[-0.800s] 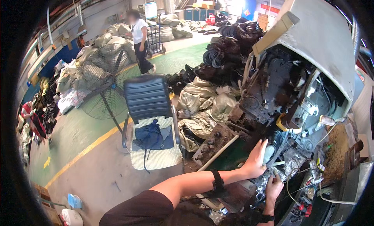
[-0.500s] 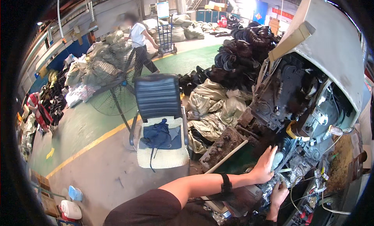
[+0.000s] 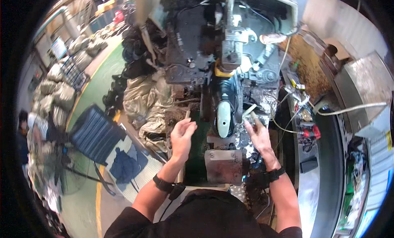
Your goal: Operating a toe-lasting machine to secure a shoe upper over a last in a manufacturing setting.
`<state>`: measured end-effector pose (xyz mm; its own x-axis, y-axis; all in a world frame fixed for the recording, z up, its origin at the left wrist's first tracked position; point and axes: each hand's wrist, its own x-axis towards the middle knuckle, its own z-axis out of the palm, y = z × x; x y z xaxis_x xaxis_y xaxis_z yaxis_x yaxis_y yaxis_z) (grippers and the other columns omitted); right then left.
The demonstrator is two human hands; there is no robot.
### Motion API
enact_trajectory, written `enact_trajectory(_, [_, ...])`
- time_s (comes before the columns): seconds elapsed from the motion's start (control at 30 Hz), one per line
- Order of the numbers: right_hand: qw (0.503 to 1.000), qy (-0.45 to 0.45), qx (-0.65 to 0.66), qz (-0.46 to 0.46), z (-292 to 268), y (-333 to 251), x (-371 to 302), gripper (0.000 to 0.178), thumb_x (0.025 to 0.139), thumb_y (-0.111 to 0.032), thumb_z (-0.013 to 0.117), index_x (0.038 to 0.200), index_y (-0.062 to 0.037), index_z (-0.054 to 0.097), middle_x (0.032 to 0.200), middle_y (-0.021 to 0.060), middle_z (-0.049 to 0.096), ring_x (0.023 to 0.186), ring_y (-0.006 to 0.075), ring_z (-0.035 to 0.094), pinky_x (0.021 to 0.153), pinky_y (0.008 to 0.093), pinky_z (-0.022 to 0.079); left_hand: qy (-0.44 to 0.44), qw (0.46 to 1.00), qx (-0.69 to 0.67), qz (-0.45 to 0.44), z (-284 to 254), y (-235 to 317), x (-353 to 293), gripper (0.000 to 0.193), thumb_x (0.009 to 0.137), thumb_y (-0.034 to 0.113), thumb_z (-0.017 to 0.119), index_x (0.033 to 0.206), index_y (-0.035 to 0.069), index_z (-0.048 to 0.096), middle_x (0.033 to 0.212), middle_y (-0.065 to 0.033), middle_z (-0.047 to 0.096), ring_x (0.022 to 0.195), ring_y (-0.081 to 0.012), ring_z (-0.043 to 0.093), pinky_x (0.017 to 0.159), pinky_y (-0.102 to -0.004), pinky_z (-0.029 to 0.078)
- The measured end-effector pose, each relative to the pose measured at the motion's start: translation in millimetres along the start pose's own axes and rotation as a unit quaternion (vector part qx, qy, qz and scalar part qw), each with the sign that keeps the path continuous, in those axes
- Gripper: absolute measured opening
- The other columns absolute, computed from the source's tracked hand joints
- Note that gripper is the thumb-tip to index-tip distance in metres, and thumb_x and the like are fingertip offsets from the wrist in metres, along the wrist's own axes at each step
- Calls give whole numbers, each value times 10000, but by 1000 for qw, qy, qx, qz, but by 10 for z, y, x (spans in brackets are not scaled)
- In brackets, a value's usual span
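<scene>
View from a person's head, looking down at a workshop machine; in the centre, a dark, rounded form with a smooth, mint-green oval face and one small dark hole (image 3: 223, 120) points toward the person, below a yellow-edged metal clamp (image 3: 227, 70); it lies between the two bare hands, apart from both.

The left hand (image 3: 181, 140) is raised to the left of it, fingers bent inward, in front of a slim cream-coloured bar (image 3: 187, 115); whether the fingertips grip that bar, I cannot tell; the right hand (image 3: 259, 137) is on the other side, thumb and forefinger apart, near a short pale-green stick (image 3: 248, 111); contact there is unclear.

Each wrist wears a black band; nearer the person is a brownish, worn metal plate (image 3: 223, 167); to the left are crumpled beige-gold sacks (image 3: 143, 96) and a black padded chair (image 3: 97, 132) with dark-blue cloth (image 3: 124, 166) on its seat; to the right, a red-ended tool (image 3: 312, 132) lies among cables.
</scene>
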<state>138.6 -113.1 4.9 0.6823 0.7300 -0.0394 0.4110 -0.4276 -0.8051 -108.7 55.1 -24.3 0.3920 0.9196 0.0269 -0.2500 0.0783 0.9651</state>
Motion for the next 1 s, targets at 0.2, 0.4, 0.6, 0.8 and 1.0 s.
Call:
enact_trajectory(0.2, [984, -25, 128, -123, 438, -879, -251, 1403, 777, -278, 901, 1609, -78, -211, 1650, 363, 58, 1567, 392, 82, 1275, 429, 113, -26, 995, -93, 36, 162, 31, 358, 188, 1001, 1, 614, 1185, -17, 649, 1021, -131, 737, 936, -212, 713, 909, -346, 576])
enact_trajectory(0.4, [990, 57, 68, -106, 687, -1007, -233, 1307, 748, -141, 843, 1610, 7, -128, 1638, 359, 141, 1517, 413, 275, 1223, 400, 282, -58, 993, -97, 29, 31, 56, 442, 174, 1006, 15, 619, 1171, -21, 657, 1012, -132, 735, 926, -209, 718, 908, -341, 577])
enact_trajectory(0.6, [989, 82, 119, -41, 611, -1019, -181, 1223, 752, -54, 775, 1612, 34, -90, 1596, 345, 303, 1442, 391, 418, 1179, 385, 354, -36, 995, -96, -16, 4, 89, 349, 160, 999, 20, 624, 1144, -41, 654, 1016, -143, 733, 921, -214, 720, 906, -334, 576])
enact_trajectory(0.8, [900, -43, 416, 123, -82, -1407, -867, 851, 691, 65, 797, 1467, 51, 448, 1243, 133, 648, 1186, 230, 611, 1051, 357, 480, -75, 986, -131, -72, 287, 711, 483, 498, 1008, 123, 640, 1455, -10, 464, 1277, -96, 654, 1168, -161, 622, 1044, -327, 487])
enact_trajectory(1.0, [979, 58, 44, -188, -124, -837, -2163, 1128, 806, 27, 719, 1618, 44, -65, 1636, 331, 215, 1510, 399, 292, 1228, 468, 242, -335, 928, -158, -41, 847, 1298, -17, 590, 837, 89, 847, 1347, 0, 563, 1163, -59, 687, 1062, -153, 653, 973, -334, 521])
